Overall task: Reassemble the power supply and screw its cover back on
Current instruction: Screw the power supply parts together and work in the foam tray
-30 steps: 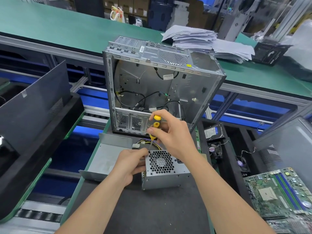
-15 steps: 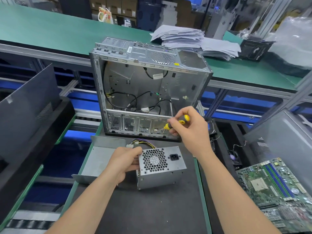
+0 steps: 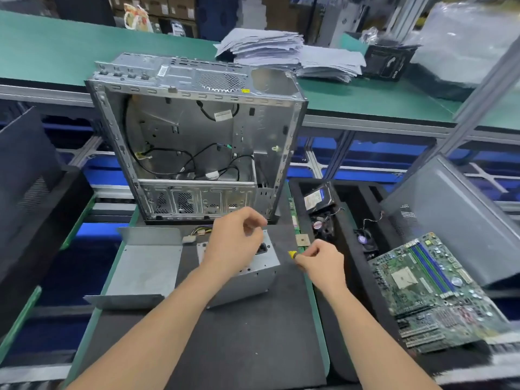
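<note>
Gripping the yellow-handled screwdriver (image 3: pixel 292 254), the right hand (image 3: pixel 320 261) has swung right of the grey metal power supply box (image 3: pixel 253 277), near centre; the left hand (image 3: pixel 235 244) has released it and hovers curled, contents unclear: probably between screws.

Left hand (image 3: pixel 236 244), right hand (image 3: pixel 320 263) bare; 2 forearms (image 3: pixel 168 319) bare.

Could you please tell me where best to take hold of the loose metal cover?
Probably take the cover by its upturned far wall, pinching it from above. It lies flat, open side up, so the base offers no edge, while that wall stands free.
</note>
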